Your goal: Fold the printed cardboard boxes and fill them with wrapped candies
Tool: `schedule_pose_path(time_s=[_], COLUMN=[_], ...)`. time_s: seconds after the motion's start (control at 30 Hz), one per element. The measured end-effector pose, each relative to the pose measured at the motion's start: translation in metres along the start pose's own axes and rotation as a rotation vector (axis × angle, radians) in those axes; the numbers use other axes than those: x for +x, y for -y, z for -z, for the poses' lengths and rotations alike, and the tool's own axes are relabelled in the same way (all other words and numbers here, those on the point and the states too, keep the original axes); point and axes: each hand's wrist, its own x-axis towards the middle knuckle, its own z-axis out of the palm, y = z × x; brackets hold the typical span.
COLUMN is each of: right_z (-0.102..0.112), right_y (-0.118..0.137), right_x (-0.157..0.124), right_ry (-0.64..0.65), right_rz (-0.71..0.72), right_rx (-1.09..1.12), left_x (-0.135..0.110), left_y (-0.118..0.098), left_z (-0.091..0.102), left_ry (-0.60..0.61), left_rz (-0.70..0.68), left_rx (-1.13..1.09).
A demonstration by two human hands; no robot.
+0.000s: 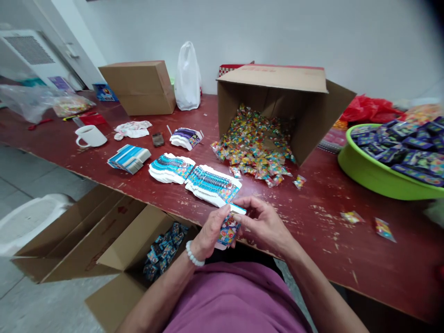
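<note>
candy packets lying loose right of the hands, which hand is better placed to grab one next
Probably the right hand: it is nearer those candy packets, on its own side. The left hand is farther off and appears to hold the printed box.

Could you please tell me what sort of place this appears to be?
Probably a packing workshop: wrapped packets spill from a cardboard box, printed cartons lie fanned on the table, and a green basin is heaped with dark packs.
</note>
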Motion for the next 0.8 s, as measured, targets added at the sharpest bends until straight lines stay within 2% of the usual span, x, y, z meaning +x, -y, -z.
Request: schedule_pose_path(time_s=[0.1, 0.3, 0.37, 0.47, 0.63, 0.73, 0.8], right_z=[0.002, 0.008, 0.009, 0.009, 0.014, 0.02, 0.021], right_y=[0.002, 0.004, 0.005, 0.007, 0.013, 0.011, 0.007], right_x=[-0.002, -0.002, -0.003, -0.005, -0.007, -0.005, -0.002], right_ry=[-0.074, -0.001, 0.022, -0.009, 0.047, 0.08, 0.05], right_rz=[0.155, 0.086, 0.117, 0.198, 0.1, 0.148, 0.172], right_rx=[-0.225, -0.145, -0.162, -0.239, -0.135, -0.132, -0.143], left_x=[0.0, 0.001, 0.003, 0.004, 0.005, 0.007, 0.008], left_y=[-0.001, 0.005, 0.006, 0.006, 0.007, 0.009, 0.009], left_z=[0.0, -0.001, -0.001, -0.001, 0.002, 0.003, 0.004], left_ry=[-0.002, 0.031, 0.015, 0.028, 0.16, 0.252, 0.292], left_rz=[0.011, 0.078, 0.092, 0.111, 0.174, 0.195, 0.183], left_rx=[-0.011, -0.088, -0.153, -0.21, -0.269, -0.32, -0.342])
